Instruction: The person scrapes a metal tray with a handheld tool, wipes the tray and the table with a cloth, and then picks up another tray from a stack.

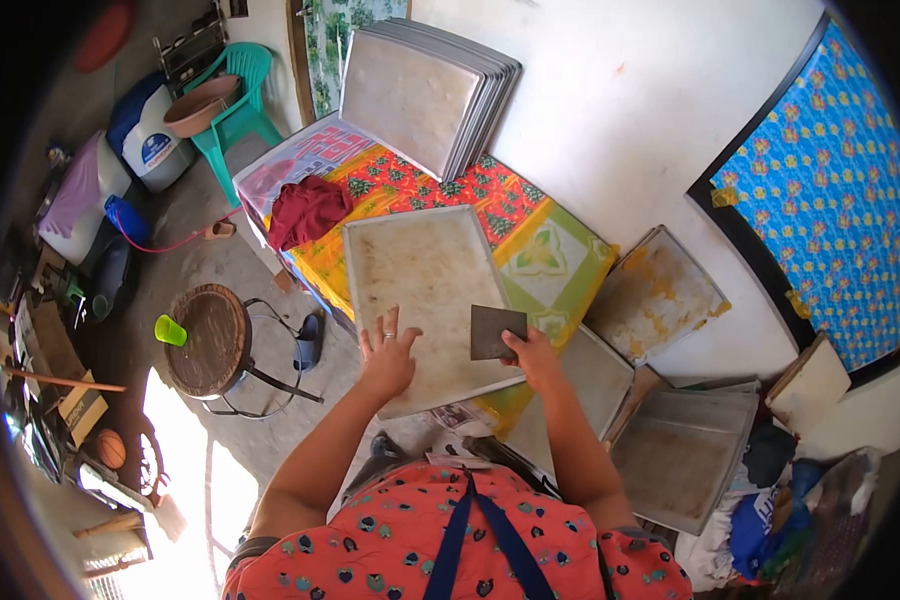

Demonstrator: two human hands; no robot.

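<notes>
A large metal baking tray (430, 270) with a raised rim and brownish stains lies on the covered table in front of me. My left hand (388, 365) is over the tray's near left part, its fingers spread and a ring on one of them. Between the thumb and fingers of my right hand (535, 357) is a dark, flat square sheet (497, 333), held by its right edge above the tray's near right side. The sheet hides a little of the tray surface.
A stack of metal trays (420, 95) leans against the wall at the table's back, near a dark red cloth (310, 210). More trays (680, 450) stand at the right. To the left are a round stool (208, 340), a green cup (170, 330) and a green chair (245, 100).
</notes>
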